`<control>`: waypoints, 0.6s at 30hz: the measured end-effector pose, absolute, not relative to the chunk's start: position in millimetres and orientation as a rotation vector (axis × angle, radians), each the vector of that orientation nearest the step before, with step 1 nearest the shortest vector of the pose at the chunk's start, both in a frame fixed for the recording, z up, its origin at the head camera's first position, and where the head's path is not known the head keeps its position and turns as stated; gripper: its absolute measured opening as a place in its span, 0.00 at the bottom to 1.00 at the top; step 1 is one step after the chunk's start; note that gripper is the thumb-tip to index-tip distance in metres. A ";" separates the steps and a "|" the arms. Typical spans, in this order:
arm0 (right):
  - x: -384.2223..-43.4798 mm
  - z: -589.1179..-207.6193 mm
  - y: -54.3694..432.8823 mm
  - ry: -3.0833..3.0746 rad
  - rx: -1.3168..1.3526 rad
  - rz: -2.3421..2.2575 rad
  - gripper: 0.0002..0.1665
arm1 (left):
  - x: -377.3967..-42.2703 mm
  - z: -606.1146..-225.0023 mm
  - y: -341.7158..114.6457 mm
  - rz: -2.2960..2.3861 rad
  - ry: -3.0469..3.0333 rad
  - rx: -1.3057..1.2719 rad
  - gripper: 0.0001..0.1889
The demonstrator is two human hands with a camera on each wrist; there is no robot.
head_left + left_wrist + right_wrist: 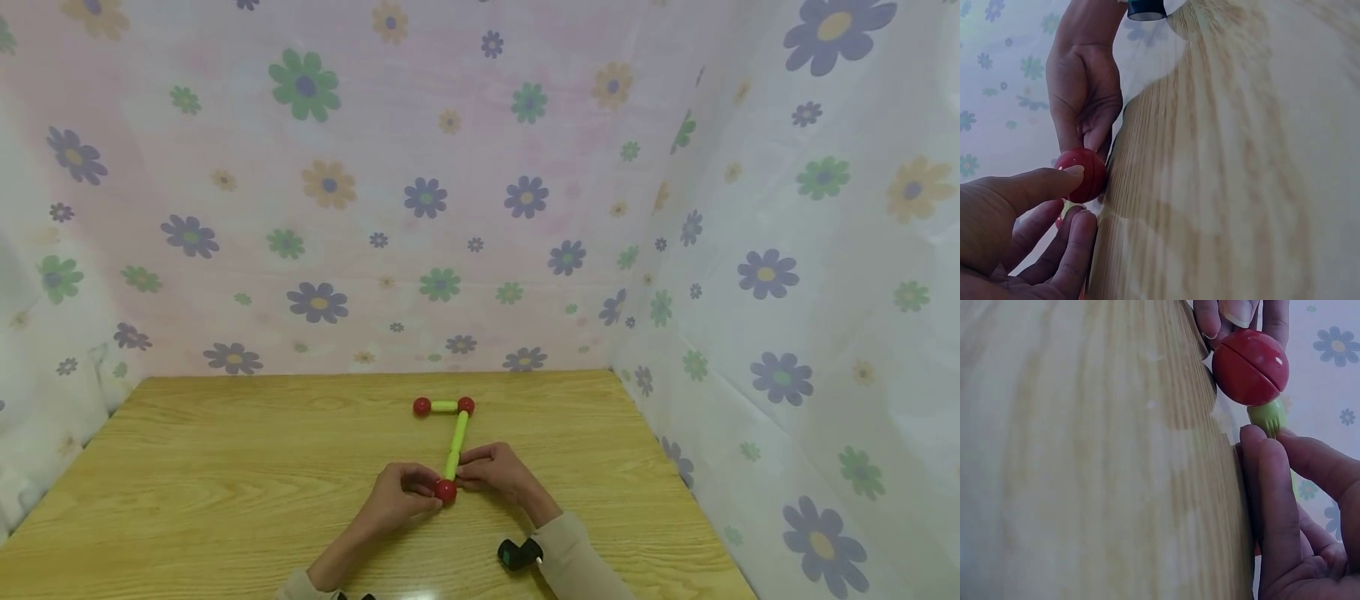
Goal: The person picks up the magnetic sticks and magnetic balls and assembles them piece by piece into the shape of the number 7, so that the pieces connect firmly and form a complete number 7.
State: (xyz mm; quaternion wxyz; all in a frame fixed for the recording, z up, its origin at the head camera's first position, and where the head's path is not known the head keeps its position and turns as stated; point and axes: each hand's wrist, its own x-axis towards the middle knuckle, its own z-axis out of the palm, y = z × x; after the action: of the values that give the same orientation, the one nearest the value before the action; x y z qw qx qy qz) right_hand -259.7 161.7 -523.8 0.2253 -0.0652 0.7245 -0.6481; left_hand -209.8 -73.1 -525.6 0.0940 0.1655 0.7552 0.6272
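Observation:
Several yellow-green rods and red balls lie joined in a Z-like chain on the wooden table. My left hand point(397, 500) holds the nearest red ball point(446, 492) between thumb and fingers; the thumb lies across it in the left wrist view. Just beyond that ball, my right hand point(498, 473) pinches the near rod point(452, 467), whose green end point(1266, 416) meets the ball in the right wrist view. A second rod point(460, 432) continues away to the corner ball point(466, 406). From there a shorter-looking rod point(444, 407) runs left to the end ball point(422, 407).
The wooden table point(225, 450) reaches back to a flower-printed curtain point(375, 275), with another curtain side point(780, 333) along the right. A dark device point(519, 553) sits at the right wrist beside the beige sleeve point(577, 558).

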 end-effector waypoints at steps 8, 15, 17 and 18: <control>-253.8 -514.4 167.0 2.024 -0.270 -1.700 0.24 | -216.7 -532.2 -86.7 1.858 2.123 0.558 0.20; -252.4 -502.3 176.3 2.061 -0.389 -1.588 0.26 | -219.5 -533.3 -108.4 1.821 1.977 0.612 0.27; -252.1 -498.7 180.3 2.100 -0.419 -1.546 0.27 | -219.8 -532.3 -115.0 1.821 1.987 0.606 0.28; -251.9 -497.0 182.7 2.124 -0.431 -1.528 0.28 | -219.9 -531.7 -118.2 1.829 1.995 0.590 0.29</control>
State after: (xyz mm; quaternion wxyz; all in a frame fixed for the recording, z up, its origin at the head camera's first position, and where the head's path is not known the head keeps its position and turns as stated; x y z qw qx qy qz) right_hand -251.9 182.7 -497.0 0.2424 -0.1575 0.7772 -0.5589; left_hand -219.9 -118.2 -531.7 0.1845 0.2093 0.7078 0.6490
